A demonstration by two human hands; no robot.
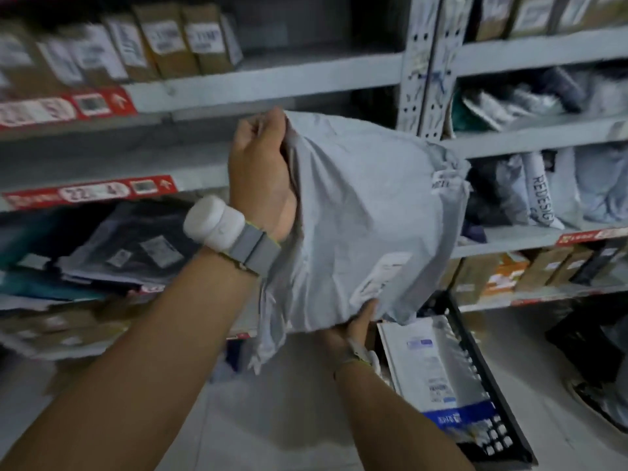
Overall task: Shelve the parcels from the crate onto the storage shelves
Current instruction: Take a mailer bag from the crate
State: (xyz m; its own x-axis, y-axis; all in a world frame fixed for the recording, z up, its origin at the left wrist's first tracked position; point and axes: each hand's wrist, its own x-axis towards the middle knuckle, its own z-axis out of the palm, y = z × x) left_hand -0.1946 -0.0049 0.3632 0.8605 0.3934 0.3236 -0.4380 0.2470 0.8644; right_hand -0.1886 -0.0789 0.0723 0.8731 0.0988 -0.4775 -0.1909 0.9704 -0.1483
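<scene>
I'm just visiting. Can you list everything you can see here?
Grey parcel: one, grey, held up before the shelves.
Crate: one, black, low at right.
White parcel: one, white with blue print, in the crate.
Shelves: two bays, grey metal, behind.
Brown boxes: several, brown, top-left shelf.
Red labels: several, red, shelf edges.
Bagged parcels: many, grey and dark, right shelves.
Wrist device: one, white, left wrist.
Hands: two; left hand grips the grey parcel's top, right hand holds its bottom.

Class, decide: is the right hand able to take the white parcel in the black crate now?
Probably not yet: the right hand grips the grey bag from below, though the white parcel lies uncovered nearby.
</scene>
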